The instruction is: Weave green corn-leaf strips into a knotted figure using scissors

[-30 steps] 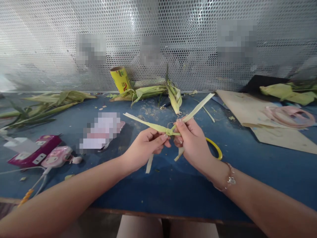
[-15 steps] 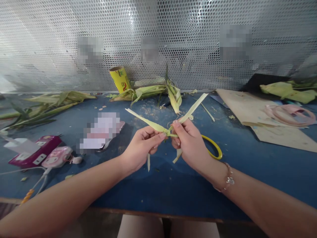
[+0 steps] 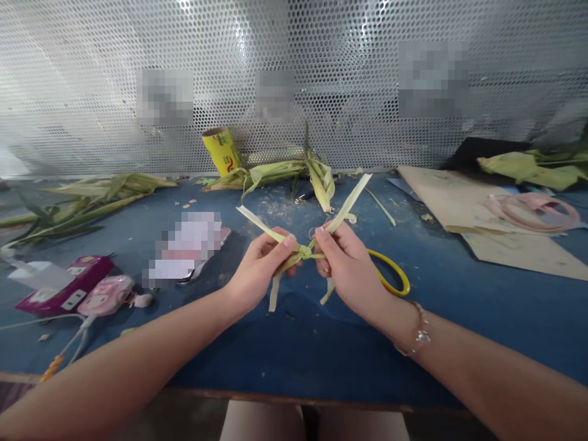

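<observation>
Both hands pinch pale green corn husk strips (image 3: 305, 250) that cross in a small knot over the middle of the table. My left hand (image 3: 264, 263) is closed on the strips just left of the knot; one end sticks up to the left and another hangs below the fingers. On the other side, my right hand (image 3: 346, 260) grips more strip ends between thumb and fingers, one rising to the upper right and a short one hanging below. A yellow ring-shaped thing (image 3: 399, 272) shows partly behind my right hand.
Corn husks (image 3: 275, 171) and a yellow cardboard tube (image 3: 221, 152) lie by the perforated metal panel (image 3: 340, 131). More husks (image 3: 105, 190) are at left, near a phone (image 3: 193, 248) and a purple power strip (image 3: 73, 288). Brown cardboard (image 3: 445, 202) carries a pink tape roll (image 3: 533, 213).
My left thumb has shifted back from the knot, which now shows more plainly between the hands. The upper right strip end has moved slightly left.
</observation>
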Available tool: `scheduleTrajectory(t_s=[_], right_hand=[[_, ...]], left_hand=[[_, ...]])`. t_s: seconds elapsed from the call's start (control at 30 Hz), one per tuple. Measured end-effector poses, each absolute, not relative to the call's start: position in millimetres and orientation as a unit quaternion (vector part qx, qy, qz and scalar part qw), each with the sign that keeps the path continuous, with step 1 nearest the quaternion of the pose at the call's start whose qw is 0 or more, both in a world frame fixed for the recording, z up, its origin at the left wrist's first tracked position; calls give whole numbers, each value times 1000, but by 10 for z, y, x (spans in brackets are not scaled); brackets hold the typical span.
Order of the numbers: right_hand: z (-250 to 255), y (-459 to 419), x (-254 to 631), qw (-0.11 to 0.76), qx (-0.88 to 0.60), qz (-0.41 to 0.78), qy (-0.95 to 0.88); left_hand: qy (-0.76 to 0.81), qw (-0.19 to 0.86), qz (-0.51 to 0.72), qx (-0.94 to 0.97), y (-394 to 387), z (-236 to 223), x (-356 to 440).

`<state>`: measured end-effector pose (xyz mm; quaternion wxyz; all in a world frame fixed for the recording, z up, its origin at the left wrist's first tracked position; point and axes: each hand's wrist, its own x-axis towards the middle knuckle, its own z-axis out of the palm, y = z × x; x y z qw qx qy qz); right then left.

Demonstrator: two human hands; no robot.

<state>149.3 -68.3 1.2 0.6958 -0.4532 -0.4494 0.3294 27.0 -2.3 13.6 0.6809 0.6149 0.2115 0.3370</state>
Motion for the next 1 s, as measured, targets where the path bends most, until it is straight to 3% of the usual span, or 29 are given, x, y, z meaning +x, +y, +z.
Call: scheduleTrajectory(t_s=[0.3,0.7,1.0], right_hand=[[6,-686,1454,668,-457,356,-466],[-12,-656,1424,669,-465,338,-470],[-42,-688,1430,669,-475,373,-434]], left_hand=[[283,496,386,725,-42,188,241],[302,565,399,656,-34,127,245],[289,722,324,539,-64,210,259]])
